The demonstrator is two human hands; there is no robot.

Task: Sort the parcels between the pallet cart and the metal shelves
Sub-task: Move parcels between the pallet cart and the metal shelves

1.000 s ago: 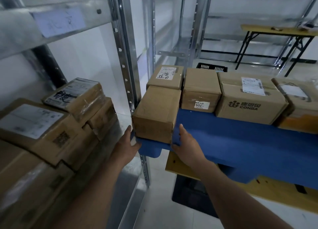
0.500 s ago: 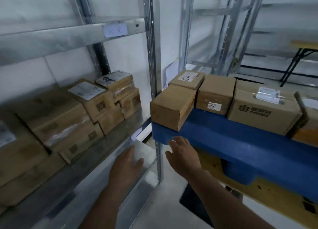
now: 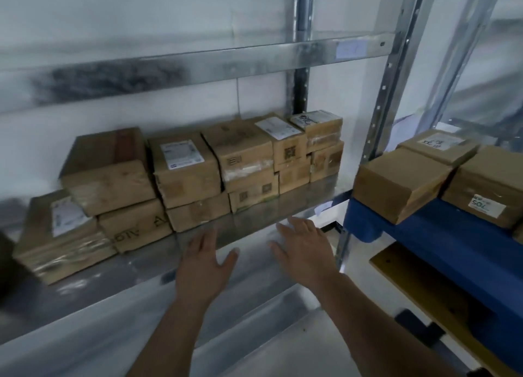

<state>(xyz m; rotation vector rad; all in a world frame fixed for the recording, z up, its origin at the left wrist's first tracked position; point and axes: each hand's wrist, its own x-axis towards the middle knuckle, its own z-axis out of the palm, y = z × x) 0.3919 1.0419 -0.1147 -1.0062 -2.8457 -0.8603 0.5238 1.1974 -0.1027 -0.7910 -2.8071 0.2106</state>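
Metal shelf (image 3: 254, 226) holds stacked parcels (image 3: 184, 175) ahead-left, both hands empty with fingers spread wide over its front edge, left hand (image 3: 203, 260) nearer that stack, right hand (image 3: 305, 252) nearer the plain parcel (image 3: 396, 181) overhanging the blue cart (image 3: 441, 235) to the right.

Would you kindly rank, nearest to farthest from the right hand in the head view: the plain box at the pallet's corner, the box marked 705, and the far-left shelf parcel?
From the right hand:
1. Plain box, to its right on the blue pallet.
2. Box marked 705, further right.
3. Far-left shelf parcel, across the metal shelf.
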